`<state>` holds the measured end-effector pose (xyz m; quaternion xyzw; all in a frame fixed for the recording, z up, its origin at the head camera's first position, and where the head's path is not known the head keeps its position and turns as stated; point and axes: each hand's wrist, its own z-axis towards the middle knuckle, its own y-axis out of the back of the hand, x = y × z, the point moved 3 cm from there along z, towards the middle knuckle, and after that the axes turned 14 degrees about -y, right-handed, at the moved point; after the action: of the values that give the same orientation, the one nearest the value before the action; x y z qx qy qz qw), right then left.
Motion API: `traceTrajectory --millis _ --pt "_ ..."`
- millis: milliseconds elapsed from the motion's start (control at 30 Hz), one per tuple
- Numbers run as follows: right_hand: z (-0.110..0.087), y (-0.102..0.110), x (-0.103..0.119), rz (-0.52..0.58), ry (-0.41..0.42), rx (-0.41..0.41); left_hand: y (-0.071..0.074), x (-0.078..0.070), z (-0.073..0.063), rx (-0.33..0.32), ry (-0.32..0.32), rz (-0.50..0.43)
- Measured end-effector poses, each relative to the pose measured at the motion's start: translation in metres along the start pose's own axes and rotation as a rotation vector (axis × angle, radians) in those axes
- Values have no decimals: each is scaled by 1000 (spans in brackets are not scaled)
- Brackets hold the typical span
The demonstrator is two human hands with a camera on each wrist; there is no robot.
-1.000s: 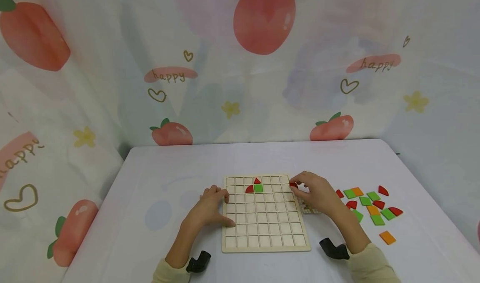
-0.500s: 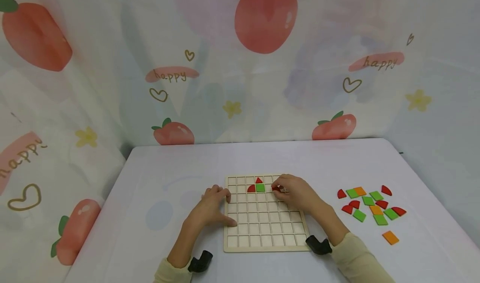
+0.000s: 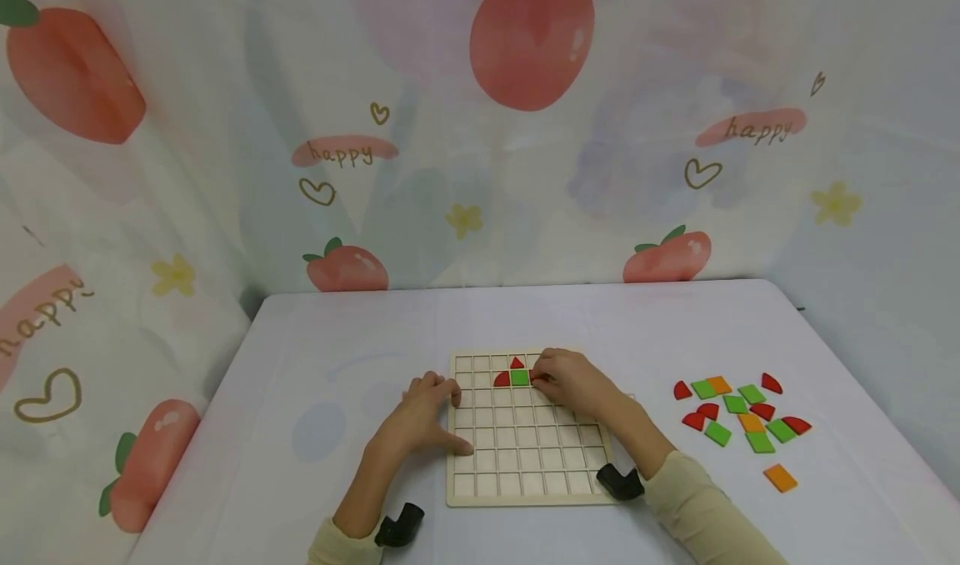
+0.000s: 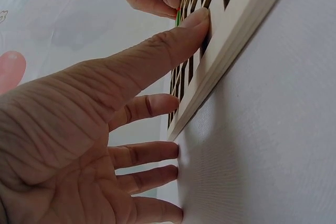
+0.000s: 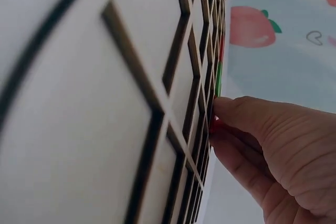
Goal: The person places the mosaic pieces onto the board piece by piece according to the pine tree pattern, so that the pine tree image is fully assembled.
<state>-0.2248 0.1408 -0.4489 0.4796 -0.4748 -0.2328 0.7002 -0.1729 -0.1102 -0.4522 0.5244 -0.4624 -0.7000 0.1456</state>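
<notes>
A wooden grid board [image 3: 506, 440] lies on the white table between the hands. Near its far edge, a red triangle [image 3: 517, 363] sits above a green square [image 3: 520, 377], with a red quarter-circle piece [image 3: 502, 379] to the square's left. My right hand [image 3: 573, 383] pinches a small red piece [image 5: 218, 124] between thumb and fingers at the board, just right of the green square. Fingers cover most of that piece, so its shape is unclear. My left hand [image 3: 423, 411] rests at the board's left edge, thumb [image 4: 194, 19] on top and fingers extended.
Right of the board lie several loose red, green and orange pieces, among them a green square [image 3: 717, 433] and an orange square [image 3: 781, 478]. A black wrist device [image 3: 620, 482] sits near the board's front right corner. A printed curtain [image 3: 420, 215] hangs behind the table.
My right hand has moved left from the board's right edge to beside the green square, carrying the red piece. My left hand has stayed in place.
</notes>
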Motion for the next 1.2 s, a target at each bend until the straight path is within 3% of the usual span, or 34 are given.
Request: traceTrajectory --millis 267,633,1067,1200 --pt "-9 5 1 12 -45 -13 1 0 -1 -6 -22 4" --pt "-39 32 -15 -34 -184 -56 2 -2 0 4 1 16" --pt "-79 63 -47 -72 -170 -253 4 -4 -1 8 -5 22" --pt "-93 75 -60 -86 -231 -281 4 -4 -2 6 -10 18"
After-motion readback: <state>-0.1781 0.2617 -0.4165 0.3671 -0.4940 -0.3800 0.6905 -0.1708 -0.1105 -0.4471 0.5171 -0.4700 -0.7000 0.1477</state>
